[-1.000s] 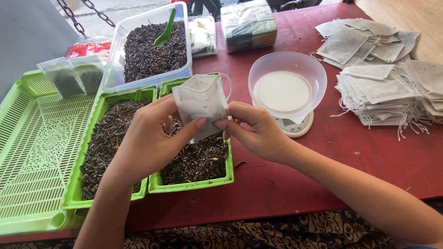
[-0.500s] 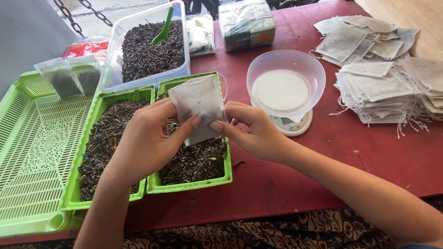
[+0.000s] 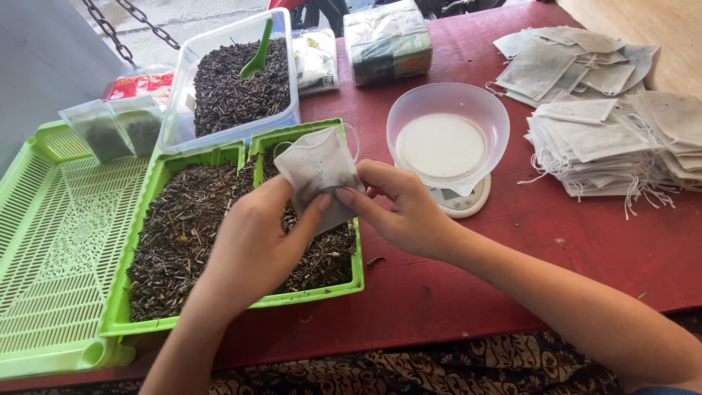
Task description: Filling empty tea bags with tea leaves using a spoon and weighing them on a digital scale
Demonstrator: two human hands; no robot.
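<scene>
Both grips pinch one small filled drawstring pouch: the left hand clamps its lower edge and the right hand its right side, holding it above a green tray of dark dried leaves. Just right, a clear bowl sits on a small scale. Farther right, empty pouches lie stacked on the red counter.

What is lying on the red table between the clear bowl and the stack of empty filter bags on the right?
Nothing: in the head view, between the clear bowl and the stack of filter bags only bare red table shows.
</scene>
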